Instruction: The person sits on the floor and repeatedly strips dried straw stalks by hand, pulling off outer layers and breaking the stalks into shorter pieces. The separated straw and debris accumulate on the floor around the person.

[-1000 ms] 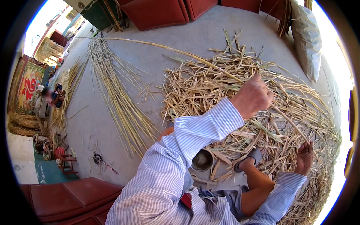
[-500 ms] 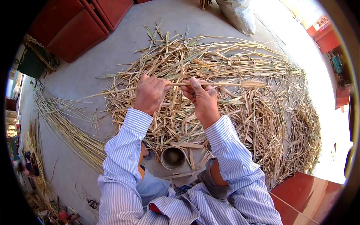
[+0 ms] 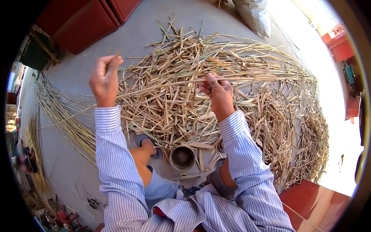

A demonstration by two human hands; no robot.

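A long, thin dry stalk [image 3: 170, 84] runs sideways across the view, and my right hand [image 3: 219, 92] pinches it between thumb and fingers near its thicker, leafy right end. Its thin left end reaches down past my left wrist toward the bundled stalks. Raised to the left, apart from the stalk, my left hand [image 3: 104, 81] is closed with a small dry strip of leaf [image 3: 118, 53] poking out above the thumb. Beneath both hands spreads a big heap of dry leaves and husks [image 3: 166, 112].
Thin bare stalks [image 3: 73, 125] lie bundled on the floor at left. A round metal bowl [image 3: 182, 157] stands between my feet. Dark red furniture [image 3: 83, 29] is at the far left, a pale sack [image 3: 253, 17] at the back. More long leafy stalks [image 3: 266, 71] lie across the heap's far side.
My left hand has come off the stalk and moved left and up, now with a leaf strip in it. The right hand keeps its pinch on the stalk, slightly farther right.
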